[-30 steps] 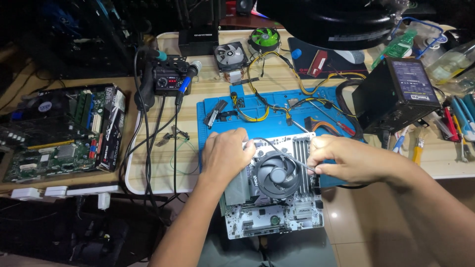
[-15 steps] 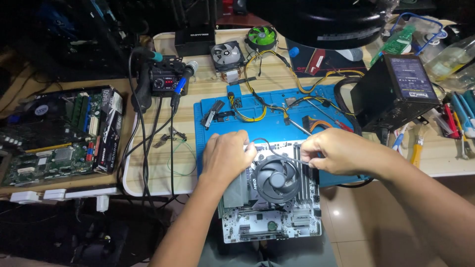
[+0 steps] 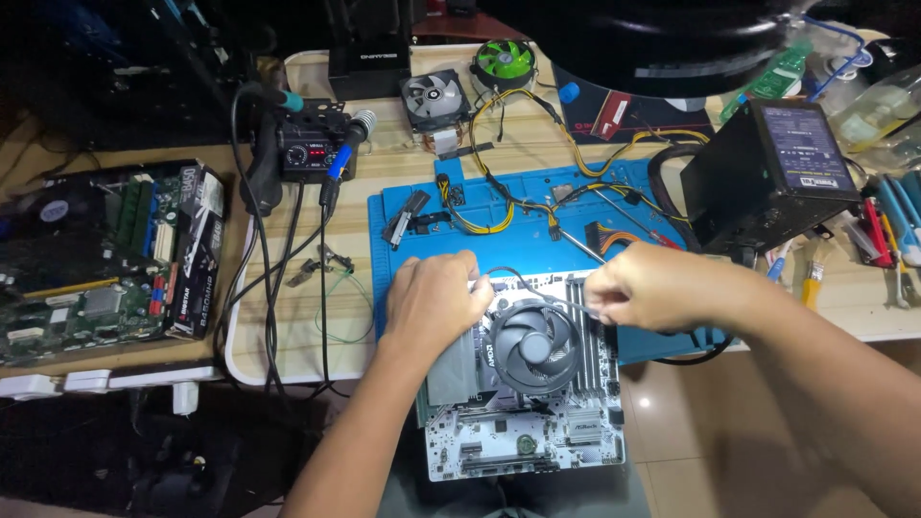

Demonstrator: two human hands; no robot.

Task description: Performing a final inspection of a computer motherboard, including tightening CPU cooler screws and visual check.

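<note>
A left hand (image 3: 436,297) steadies the white motherboard (image 3: 523,422) while the right hand (image 3: 648,288) pinches the fan's thin cable (image 3: 523,278), fingers closed. Best kept slack, clear of the cooler fan (image 3: 532,345)

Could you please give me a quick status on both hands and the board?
Left hand resting on white motherboard, upper left corner. Right hand pinching thin fan cable above CPU cooler fan. Screwdriver lies just behind on blue mat.
</note>
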